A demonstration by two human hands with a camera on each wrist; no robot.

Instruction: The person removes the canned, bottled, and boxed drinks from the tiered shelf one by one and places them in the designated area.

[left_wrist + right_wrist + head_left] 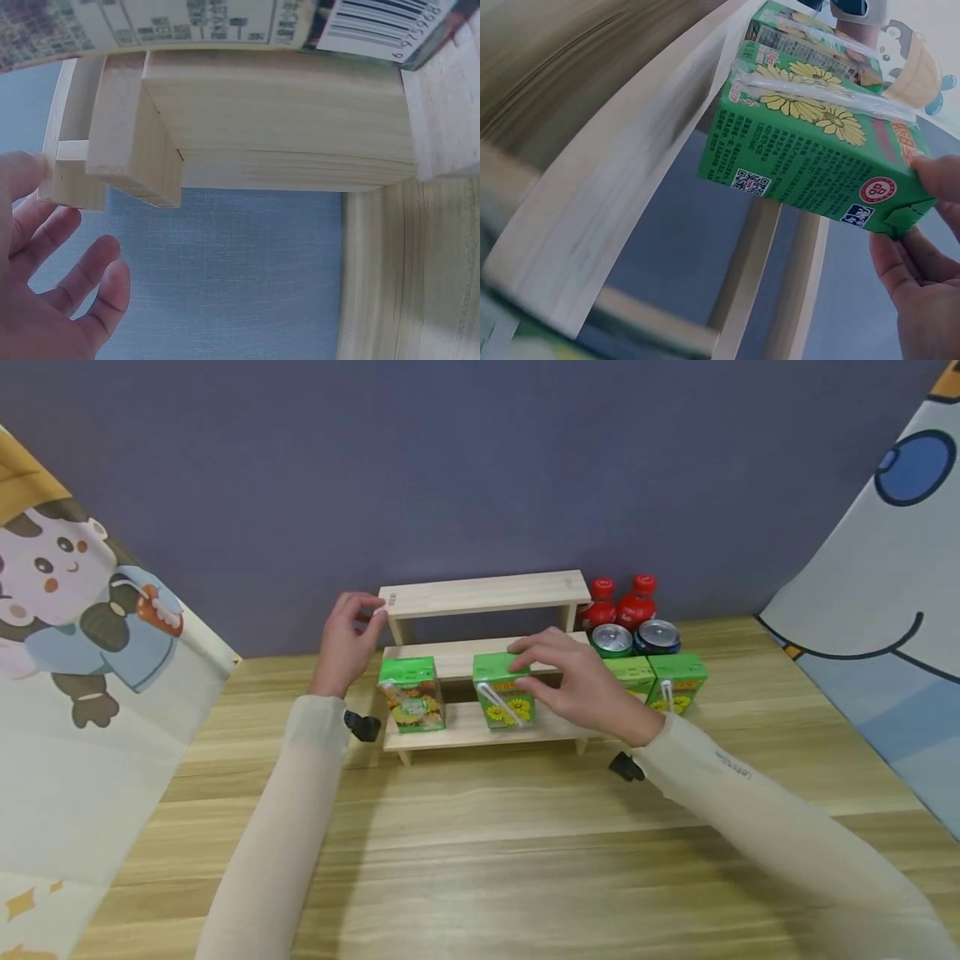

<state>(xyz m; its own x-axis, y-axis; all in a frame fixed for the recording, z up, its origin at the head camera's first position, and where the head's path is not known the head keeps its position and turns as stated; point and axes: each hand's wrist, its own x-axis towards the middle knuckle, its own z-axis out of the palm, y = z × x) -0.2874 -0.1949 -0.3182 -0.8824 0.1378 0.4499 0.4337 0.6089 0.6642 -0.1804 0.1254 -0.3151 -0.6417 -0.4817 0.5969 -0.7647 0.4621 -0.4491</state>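
Note:
A three-tier wooden shelf (480, 595) stands against the back wall. My right hand (573, 683) pinches the upper end of a green drink carton (491, 670), which has yellow flowers and a wrapped straw on its front. This carton is at the lowest tier, and in the right wrist view its base end lies close to the tier's board (649, 161). On the left part of the same tier stands another green and brown carton (412, 697). My left hand (349, 642) touches the left end of the top tier, its fingers loosely spread in the left wrist view.
Right of the shelf, two red-capped bottles (636, 603) stand at the back. Two cans (657, 637) are in front of them, then two more green cartons (678, 675). The wooden table (450, 843) extends toward me. Printed cloth panels (97, 610) flank both sides.

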